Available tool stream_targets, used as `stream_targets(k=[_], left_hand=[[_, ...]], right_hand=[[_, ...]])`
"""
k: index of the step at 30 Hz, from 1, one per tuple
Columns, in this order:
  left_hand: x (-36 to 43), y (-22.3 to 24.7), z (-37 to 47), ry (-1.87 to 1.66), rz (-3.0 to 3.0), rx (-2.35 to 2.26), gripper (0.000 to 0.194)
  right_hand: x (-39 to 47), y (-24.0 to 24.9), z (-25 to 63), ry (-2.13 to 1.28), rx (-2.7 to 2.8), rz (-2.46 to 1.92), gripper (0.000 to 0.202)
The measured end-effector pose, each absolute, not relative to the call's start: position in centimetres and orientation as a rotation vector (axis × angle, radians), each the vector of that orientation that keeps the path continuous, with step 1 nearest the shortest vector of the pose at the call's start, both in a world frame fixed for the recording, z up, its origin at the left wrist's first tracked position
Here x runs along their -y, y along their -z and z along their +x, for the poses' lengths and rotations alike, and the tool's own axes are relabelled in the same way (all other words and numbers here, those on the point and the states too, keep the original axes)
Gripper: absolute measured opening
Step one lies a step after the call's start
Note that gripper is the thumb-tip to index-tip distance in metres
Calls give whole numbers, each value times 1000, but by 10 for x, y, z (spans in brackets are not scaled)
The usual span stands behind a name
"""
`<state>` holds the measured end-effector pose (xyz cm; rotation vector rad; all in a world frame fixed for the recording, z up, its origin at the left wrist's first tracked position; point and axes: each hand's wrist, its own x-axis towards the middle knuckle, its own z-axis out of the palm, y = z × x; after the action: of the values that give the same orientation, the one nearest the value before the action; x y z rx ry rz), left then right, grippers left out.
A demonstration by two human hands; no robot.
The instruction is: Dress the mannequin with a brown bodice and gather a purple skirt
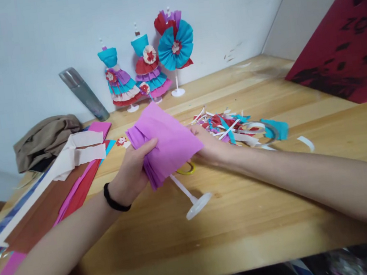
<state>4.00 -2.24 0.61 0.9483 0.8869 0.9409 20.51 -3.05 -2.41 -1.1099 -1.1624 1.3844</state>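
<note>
My left hand, with a black band on the wrist, is closed on a folded piece of purple crepe paper. The thumb presses on the paper's face, and layered folds show along its left and lower edges. My right hand is at the paper's right side, its fingers hidden behind the sheet. Below the paper a white stand with a round base lies tilted, its upper part covered. Part of a yellow ring shows behind it, its kind unclear.
Paper scraps and a tape roll lie right of centre. Two paper-dressed mannequins and a fan-shaped one stand by the wall beside a spray can. Crepe sheets and brown cloth lie left, a red bag right.
</note>
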Motion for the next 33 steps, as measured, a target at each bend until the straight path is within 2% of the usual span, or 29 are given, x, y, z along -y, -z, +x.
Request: stream_targets(k=[2,6,8,12,18,26,33], left_hand=[[26,-1,35,-980,919,-890,40],[33,4,29,-947,845,-862,26],[36,3,28,-908,828,-846,23],[34,-2,28,-894,848,-837,29],[26,-2,24,-957,844,-892,26],[40,-1,29,-927,755,-1072,33],[48,-1,20,-991,652,-1258,20]], right_hand=[[26,23,210,-1450,961,-1020,38],[25,17,218,-1655,757,-1047,48],[27,18,217,-1646,805,-1037,42],[31,25,211,-1505,938,-1013,23],[26,30,213,-1390,930,-1054,11],[31,37,205,-1369,1014,-1048,24],[35,38,201,-1315,1020,-1087,25]])
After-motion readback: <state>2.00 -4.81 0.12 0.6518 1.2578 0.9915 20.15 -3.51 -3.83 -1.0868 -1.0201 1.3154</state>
